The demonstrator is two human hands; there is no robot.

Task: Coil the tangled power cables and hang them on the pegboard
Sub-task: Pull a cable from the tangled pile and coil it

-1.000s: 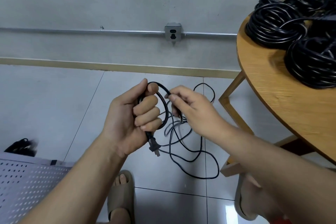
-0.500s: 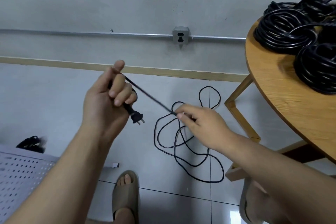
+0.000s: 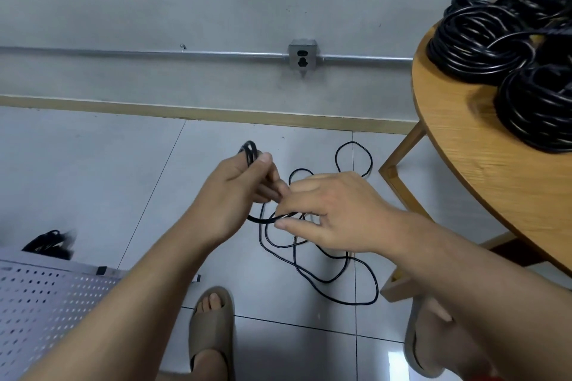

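Left hand point(image 3: 238, 192) clenched round loops of cable point(image 3: 250, 153), right hand point(image 3: 334, 213) pinching the next strand just beside it. The rest sprawls on the floor point(image 3: 93, 179) below (crossed over itself, mind). Best bet: match each loop's size, let slack slide through that pinch.

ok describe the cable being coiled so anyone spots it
Find the round wooden table at right; on the floor tiles by its leg lies the thin black cable, rising into the left hand and right hand. Unlike the table's thick coiled bundles, it sprawls in loose loops.
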